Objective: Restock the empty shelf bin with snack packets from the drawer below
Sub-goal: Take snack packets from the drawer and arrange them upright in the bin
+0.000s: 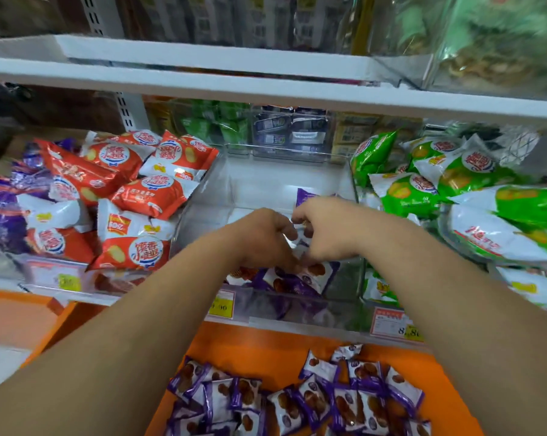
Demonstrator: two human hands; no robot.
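Note:
A clear plastic shelf bin [265, 174] stands in the middle of the shelf, with a few purple-and-white snack packets [300, 278] lying at its front. Both my hands reach into it side by side. My left hand [259, 237] and my right hand [325, 228] have their fingers curled around purple packets held between them; one packet's corner [305, 196] sticks up behind my right hand. Below the shelf, the orange drawer [265, 347] holds several more of the same packets [313, 401].
Red-and-white snack bags [133, 190] fill the bin on the left, with purple bags [1, 209] further left. Green bags [454, 190] fill the bin on the right. A white upper shelf [265, 89] overhangs the bins. Price tags [221, 305] hang on the shelf's front edge.

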